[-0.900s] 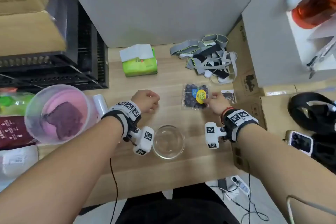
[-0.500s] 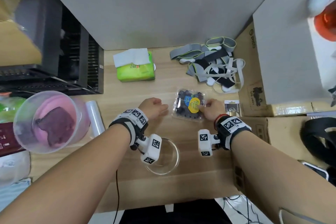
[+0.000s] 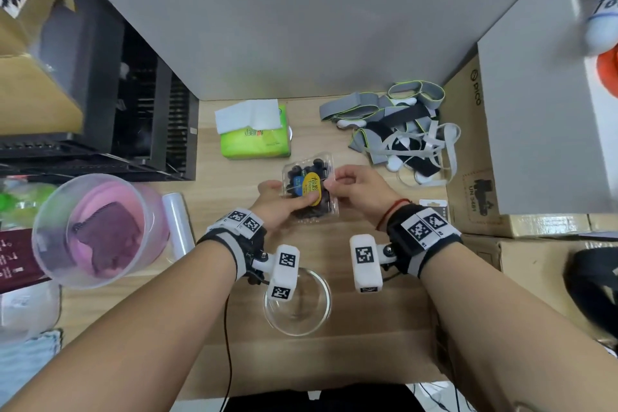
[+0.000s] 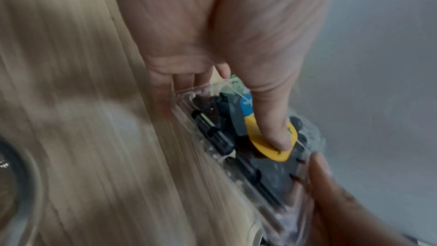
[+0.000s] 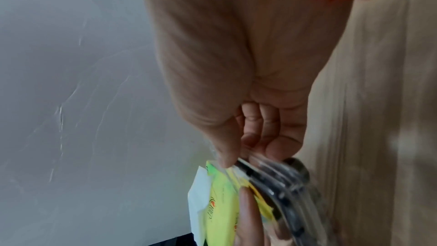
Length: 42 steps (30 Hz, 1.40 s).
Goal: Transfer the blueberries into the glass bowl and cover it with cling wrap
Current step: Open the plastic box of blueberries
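A clear plastic clamshell of blueberries [image 3: 309,187] with a yellow and blue label sits lifted between both hands at mid-table. My left hand [image 3: 284,202] grips its left side, thumb pressed on the yellow label [image 4: 272,145]. My right hand [image 3: 351,187] pinches the clamshell's right edge [image 5: 267,173] between thumb and fingers. The empty glass bowl [image 3: 297,303] stands near the front edge, partly behind the left wrist camera. A roll of cling wrap [image 3: 179,226] lies left of the hands.
A green tissue pack [image 3: 254,134] lies behind the clamshell. A pile of grey straps [image 3: 401,127] is at the back right. A clear tub with a pink and purple cloth [image 3: 97,231] stands at left. Cardboard boxes [image 3: 475,150] line the right side.
My left hand moved right and took hold of the clamshell. Both hands now hold it, tilted and raised off the table; before, only the right hand touched it.
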Available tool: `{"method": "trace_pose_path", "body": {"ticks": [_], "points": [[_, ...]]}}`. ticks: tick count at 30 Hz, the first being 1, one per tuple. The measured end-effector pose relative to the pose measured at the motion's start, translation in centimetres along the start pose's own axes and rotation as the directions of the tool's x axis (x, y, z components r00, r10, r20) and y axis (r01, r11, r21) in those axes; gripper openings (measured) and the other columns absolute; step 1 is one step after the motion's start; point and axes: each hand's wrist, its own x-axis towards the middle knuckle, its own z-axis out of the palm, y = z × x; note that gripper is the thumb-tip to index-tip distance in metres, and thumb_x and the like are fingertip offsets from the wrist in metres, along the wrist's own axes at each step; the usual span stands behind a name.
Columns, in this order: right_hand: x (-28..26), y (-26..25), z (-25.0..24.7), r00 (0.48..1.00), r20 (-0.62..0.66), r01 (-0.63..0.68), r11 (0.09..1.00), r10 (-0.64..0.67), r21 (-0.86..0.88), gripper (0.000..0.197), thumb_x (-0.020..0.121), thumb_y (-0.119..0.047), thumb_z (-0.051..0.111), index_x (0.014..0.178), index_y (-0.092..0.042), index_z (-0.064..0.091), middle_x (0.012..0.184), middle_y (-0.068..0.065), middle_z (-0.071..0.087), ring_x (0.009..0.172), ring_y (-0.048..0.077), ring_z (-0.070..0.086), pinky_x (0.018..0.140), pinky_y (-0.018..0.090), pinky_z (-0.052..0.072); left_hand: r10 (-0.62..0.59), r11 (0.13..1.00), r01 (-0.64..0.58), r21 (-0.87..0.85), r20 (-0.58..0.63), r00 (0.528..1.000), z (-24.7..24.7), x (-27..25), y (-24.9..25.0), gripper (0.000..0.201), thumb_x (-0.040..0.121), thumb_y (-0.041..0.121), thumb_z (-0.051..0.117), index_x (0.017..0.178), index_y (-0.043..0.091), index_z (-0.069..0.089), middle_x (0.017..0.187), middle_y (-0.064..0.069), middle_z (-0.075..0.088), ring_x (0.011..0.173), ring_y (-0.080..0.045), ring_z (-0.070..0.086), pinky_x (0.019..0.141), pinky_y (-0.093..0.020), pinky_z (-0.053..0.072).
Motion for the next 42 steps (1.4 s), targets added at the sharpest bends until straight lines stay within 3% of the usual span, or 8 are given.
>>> {"method": "trace_pose_path", "body": {"ticks": [3,9,15,19,26,31,35,42], "points": [[-0.2,-0.3,-0.3,1.000,-0.015,-0.008,0.998,0.007,-0.058,0.015,0.093,-0.016,0.067,0.087,-0.003,0.062,0.069,0.006,0.059,0.060,0.016,0.058,0.059,0.026,0.054,0.004,0.995,-0.006,-0.098,-0.022,1.000,-0.9,0.0,-0.3,0.133,0.025,0.067,0.092,0.136,0.010,0.045,0.119,-0.003,0.069,0.106,-0.023,0.068,0.100,-0.046,0.051],[-0.8,-0.1,-1.3,1.000,0.015,0.005,0.822,0.004,-0.570,0.045,0.088,-0.051,0.065,0.060,-0.018,0.052,0.055,-0.003,0.058,0.053,0.013,0.053,0.060,0.026,0.045,0.075,0.979,-0.054,-0.196,0.101,0.992,-1.2,-2.1,1.0,0.047,0.069,0.035,0.088,0.106,0.009,0.073,0.100,-0.012,0.077,0.095,-0.030,0.074,0.094,-0.052,0.055],[-1.6,-0.6,-2.6,0.991,0.133,0.039,0.861,0.034,-0.507,0.042,0.081,-0.047,0.075,0.070,-0.009,0.062,0.058,0.001,0.055,0.050,0.011,0.047,0.060,0.027,0.044,0.109,0.993,-0.107,-0.048,0.030,0.994,-1.7,-2.6,1.3,0.072,0.047,0.050,0.093,0.098,0.003,0.074,0.092,-0.014,0.078,0.091,-0.037,0.073,0.088,-0.056,0.056],[-2.2,-1.0,-2.9,0.982,0.190,0.053,0.943,0.011,-0.328,0.023,0.083,-0.025,0.079,0.071,-0.014,0.061,0.063,0.001,0.052,0.052,0.011,0.045,0.055,0.022,0.042,0.161,0.983,-0.159,0.097,-0.017,0.987,-2.0,-2.6,1.6,0.039,0.065,0.039,0.090,0.083,0.008,0.074,0.084,-0.007,0.078,0.087,-0.028,0.074,0.081,-0.040,0.057],[-0.9,0.4,-2.0,0.975,-0.118,0.123,0.901,-0.188,-0.417,0.025,0.086,-0.025,0.075,0.068,-0.021,0.057,0.065,-0.008,0.054,0.059,0.008,0.049,0.067,0.033,0.047,0.223,0.955,-0.216,0.202,-0.013,0.975,-2.4,-2.7,2.3,0.070,0.051,0.058,0.088,0.086,-0.001,0.073,0.088,-0.017,0.076,0.075,-0.021,0.067,0.075,-0.043,0.056],[-0.8,0.8,-1.6,0.952,-0.234,0.090,0.913,-0.196,-0.398,0.026,0.086,-0.024,0.073,0.068,-0.022,0.055,0.072,0.003,0.067,0.073,0.029,0.068,0.079,0.047,0.058,0.158,0.960,-0.172,0.220,0.080,0.984,-3.1,-3.2,2.5,0.045,0.066,0.042,0.088,0.084,0.003,0.074,0.082,-0.007,0.075,0.070,-0.018,0.065,0.069,-0.030,0.051],[-1.2,0.1,-0.9,0.972,-0.203,0.063,0.962,-0.119,-0.264,0.026,0.091,-0.013,0.069,0.072,-0.014,0.051,0.062,0.006,0.066,0.050,0.011,0.063,0.058,0.029,0.057,0.207,0.949,-0.226,0.222,0.106,0.973,-3.2,-4.0,2.7,0.040,0.068,0.035,0.088,0.093,0.005,0.077,0.093,-0.009,0.078,0.090,-0.022,0.073,0.088,-0.037,0.056],[-1.3,-1.2,-0.3,0.986,-0.152,0.061,0.994,-0.074,-0.094,0.022,0.091,-0.008,0.068,0.075,-0.010,0.053,0.056,0.005,0.067,0.050,0.014,0.062,0.052,0.026,0.057,0.221,0.937,-0.259,0.234,0.177,0.959,-4.1,-5.2,2.7,0.024,0.072,0.027,0.086,0.070,0.012,0.068,0.060,0.008,0.071,0.057,-0.003,0.063,0.056,-0.017,0.051]]}}
